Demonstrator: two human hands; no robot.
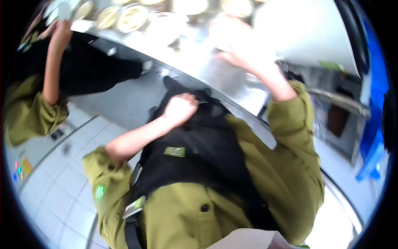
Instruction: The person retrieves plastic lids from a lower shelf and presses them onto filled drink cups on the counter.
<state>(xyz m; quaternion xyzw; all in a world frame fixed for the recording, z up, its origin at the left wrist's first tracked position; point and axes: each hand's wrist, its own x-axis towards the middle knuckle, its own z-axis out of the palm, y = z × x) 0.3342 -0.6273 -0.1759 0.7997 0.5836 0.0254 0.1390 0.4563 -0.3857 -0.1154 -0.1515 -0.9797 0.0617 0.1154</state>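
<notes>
Nearest us, we log the left hand (180, 110) loosely clenched at the black apron (178, 143), nothing visible in it. Farther off, over the steel table (226, 79), glare bleaches the right hand (238, 43), so we cannot tell whether it grasps anything. Beyond it sits a round bowl (237, 7) of pale contents, other bowls (132, 18) to its left; we judge it light, thin-walled, possibly slippery, best held around both sides below the rim.
</notes>
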